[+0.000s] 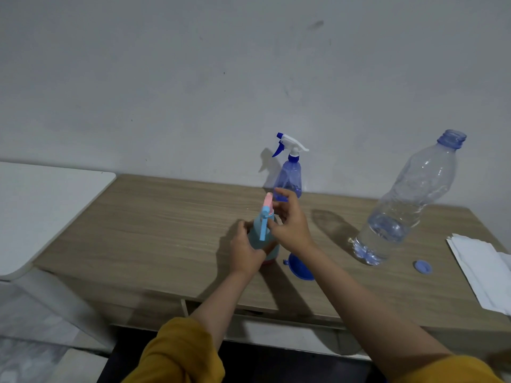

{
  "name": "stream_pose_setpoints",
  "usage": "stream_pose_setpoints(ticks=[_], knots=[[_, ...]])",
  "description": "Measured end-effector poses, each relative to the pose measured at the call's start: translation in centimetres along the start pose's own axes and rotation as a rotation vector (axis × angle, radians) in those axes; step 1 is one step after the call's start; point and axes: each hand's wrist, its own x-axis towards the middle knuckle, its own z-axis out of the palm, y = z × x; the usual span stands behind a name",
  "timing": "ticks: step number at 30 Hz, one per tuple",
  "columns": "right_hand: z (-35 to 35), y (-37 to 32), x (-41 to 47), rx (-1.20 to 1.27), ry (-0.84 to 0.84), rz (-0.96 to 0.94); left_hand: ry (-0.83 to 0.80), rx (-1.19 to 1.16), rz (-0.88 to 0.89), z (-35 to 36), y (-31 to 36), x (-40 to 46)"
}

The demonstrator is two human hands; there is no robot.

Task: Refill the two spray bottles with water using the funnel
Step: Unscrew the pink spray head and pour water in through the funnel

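Note:
A light-blue spray bottle (258,236) with a pink and blue spray head (267,208) stands on the wooden table (166,225). My left hand (244,248) grips the bottle's body from the left. My right hand (290,219) holds the neck just under the spray head with curled fingers. Behind them, by the wall, a dark-blue spray bottle (289,175) with a white trigger head stands upright. A blue funnel (298,268) lies on the table just below my right wrist.
A large clear water bottle (406,205), uncapped and about a third full, stands at the right. Its blue cap (423,266) lies in front of it. White paper towels (484,272) sit at the right edge. A white surface (41,211) adjoins the table's left.

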Motion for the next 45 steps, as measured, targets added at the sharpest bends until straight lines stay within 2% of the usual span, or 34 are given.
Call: stream_pose_setpoints(ticks=[8,16,23,31,38,45], knots=[[1.5,0.6,-0.2,-0.103,0.22,-0.022,0.02,-0.027,-0.03,0.7,-0.8,0.4],[2.0,1.3,-1.3,-0.028,0.202,-0.035,-0.002,0.034,0.008,0.3,-0.4,0.2],[2.7,1.3,-1.0,-0.055,0.312,-0.021,-0.003,0.001,-0.039,0.4,0.2,-0.1],[3.0,1.4,-1.7,-0.052,0.281,-0.065,0.062,-0.024,-0.005,0.3,0.3,-0.1],[3.2,1.1,-1.3,-0.009,0.317,0.009,0.007,0.029,-0.005,0.2,0.2,-0.1],[2.8,1.2,-1.3,-0.069,0.235,-0.043,0.027,0.022,0.03,0.2,0.1,-0.1]])
